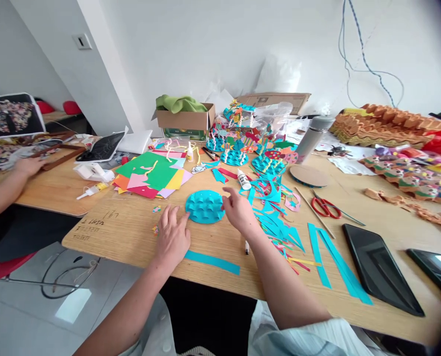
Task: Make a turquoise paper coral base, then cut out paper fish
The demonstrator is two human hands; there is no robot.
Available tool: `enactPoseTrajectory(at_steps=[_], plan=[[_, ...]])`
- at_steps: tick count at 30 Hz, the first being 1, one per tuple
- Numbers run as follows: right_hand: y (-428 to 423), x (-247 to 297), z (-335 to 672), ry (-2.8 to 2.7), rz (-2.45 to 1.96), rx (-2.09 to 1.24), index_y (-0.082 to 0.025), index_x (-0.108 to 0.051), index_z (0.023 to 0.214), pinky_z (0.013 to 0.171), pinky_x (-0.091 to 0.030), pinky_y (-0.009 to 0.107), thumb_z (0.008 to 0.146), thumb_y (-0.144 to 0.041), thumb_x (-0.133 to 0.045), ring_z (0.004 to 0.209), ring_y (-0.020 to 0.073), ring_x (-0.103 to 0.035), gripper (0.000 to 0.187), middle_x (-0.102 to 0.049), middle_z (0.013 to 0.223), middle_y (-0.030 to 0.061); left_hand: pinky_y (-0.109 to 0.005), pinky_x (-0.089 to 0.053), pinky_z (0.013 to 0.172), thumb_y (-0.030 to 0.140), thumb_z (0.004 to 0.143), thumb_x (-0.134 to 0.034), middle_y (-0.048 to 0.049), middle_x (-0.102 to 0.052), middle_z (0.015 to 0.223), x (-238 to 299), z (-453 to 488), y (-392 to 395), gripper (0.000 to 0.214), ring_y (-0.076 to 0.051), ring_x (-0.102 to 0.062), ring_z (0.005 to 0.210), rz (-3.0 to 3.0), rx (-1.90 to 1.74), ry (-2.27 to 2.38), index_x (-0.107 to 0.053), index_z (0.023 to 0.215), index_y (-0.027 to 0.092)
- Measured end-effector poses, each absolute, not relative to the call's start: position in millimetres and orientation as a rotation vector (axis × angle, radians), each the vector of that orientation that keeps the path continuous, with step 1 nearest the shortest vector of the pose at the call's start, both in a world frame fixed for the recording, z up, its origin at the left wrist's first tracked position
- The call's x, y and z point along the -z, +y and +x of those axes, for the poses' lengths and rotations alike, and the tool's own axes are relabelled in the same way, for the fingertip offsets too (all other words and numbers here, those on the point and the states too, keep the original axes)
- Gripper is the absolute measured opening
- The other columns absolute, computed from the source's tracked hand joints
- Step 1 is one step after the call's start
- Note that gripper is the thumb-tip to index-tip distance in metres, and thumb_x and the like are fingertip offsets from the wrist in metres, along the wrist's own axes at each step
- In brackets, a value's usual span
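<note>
Teal paper disc (204,206) lies between two open, empty hands: left hand (172,237) flat beside it, right hand (239,210) loosely curled at its rim; marker (246,247) partly hidden by right forearm (280,272).

At 12 o'clock, a turquoise paper disc (204,206) patterned with rows of raised points; at 11 o'clock, paper sheets (149,175) in green, pink, orange, yellow and red; at 2 o'clock, turquoise paper strips (344,267) on the pale wood-grain desk (105,232); beside them, red-handled scissors (326,208); far off at 12 o'clock, olive-green cloth (179,104).
</note>
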State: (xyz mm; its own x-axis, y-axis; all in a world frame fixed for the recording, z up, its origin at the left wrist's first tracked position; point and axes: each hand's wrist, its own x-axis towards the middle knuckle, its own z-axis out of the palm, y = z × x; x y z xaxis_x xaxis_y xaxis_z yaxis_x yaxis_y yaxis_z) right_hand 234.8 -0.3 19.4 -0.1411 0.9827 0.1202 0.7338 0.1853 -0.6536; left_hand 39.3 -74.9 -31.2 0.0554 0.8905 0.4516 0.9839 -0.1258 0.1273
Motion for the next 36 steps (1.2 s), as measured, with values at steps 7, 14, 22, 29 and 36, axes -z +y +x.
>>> enactPoseTrajectory(at_steps=[7,14,22,29,36], plan=[[16.6,4.1,240.9,-1.913,-1.634,-0.67,-0.002,-0.021,0.151,0.089,-0.048,0.039,0.087,-0.016,-0.035,0.106,0.0289,-0.066,0.066,-0.069,0.116,0.0192,-0.047,-0.046,0.096,0.004,0.076,-0.044,-0.0147,-0.064,0.111,22.6,43.7,-80.2,0.064,-0.027,-0.054,0.105,-2.132,0.969,-2.145,-0.037,0.139,0.007],[9.7,-5.9,235.8,-1.853,-1.705,-0.844,-0.006,-0.011,0.154,0.092,-0.047,0.033,0.086,-0.014,-0.039,0.112,0.0239,-0.064,0.075,-0.07,0.118,0.0137,-0.049,-0.041,0.101,0.011,0.077,-0.044,-0.0133,-0.07,0.105,27.2,31.9,-69.3,0.065,-0.028,-0.057,0.109,-2.125,1.328,-2.326,-0.037,0.142,0.011],[8.1,-20.0,245.4,-1.76,-1.825,-1.035,-0.009,-0.039,0.141,0.072,-0.049,0.028,0.088,-0.017,-0.038,0.07,0.0201,-0.07,0.054,-0.076,0.082,0.0086,-0.047,-0.044,0.1,0.022,0.071,-0.051,-0.0111,-0.073,0.097,24.2,12.2,-25.8,0.068,-0.029,-0.065,0.103,-1.945,1.797,-2.643,-0.044,0.139,0.013],[11.6,-18.8,252.2,-1.716,-1.822,-0.943,-0.008,-0.043,0.135,0.083,-0.047,0.035,0.089,-0.019,-0.039,0.085,0.0236,-0.07,0.047,-0.075,0.078,0.0097,-0.048,-0.041,0.105,0.022,0.071,-0.053,-0.0146,-0.068,0.111,14.5,11.8,-5.3,0.068,-0.03,-0.059,0.116,-1.853,1.844,-2.676,-0.046,0.138,0.013],[22.3,8.4,242.5,-1.693,-1.626,-1.011,-0.017,-0.04,0.141,0.092,-0.047,0.034,0.097,-0.031,-0.037,0.106,0.0206,-0.066,0.046,-0.07,0.117,0.0125,-0.043,-0.052,0.094,0.042,0.083,-0.053,-0.0105,-0.041,0.147,-6.6,23.4,-72.9,0.059,-0.028,-0.049,0.129,-1.63,2.291,-2.789,-0.041,0.14,0.031]])
